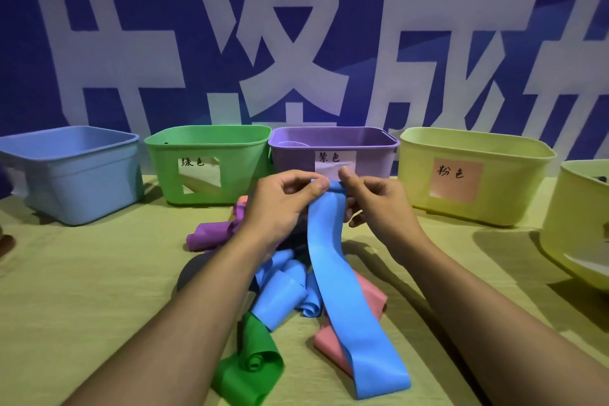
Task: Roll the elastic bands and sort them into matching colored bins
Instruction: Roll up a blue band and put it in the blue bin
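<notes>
The blue band (pixel 342 273) hangs limp from its top edge, pinched between left hand (pixel 283 201) and right hand (pixel 372 201) above the heap on the table (pixel 99 273), looking soft, light and floppy, best rolled from that pinched end.
</notes>
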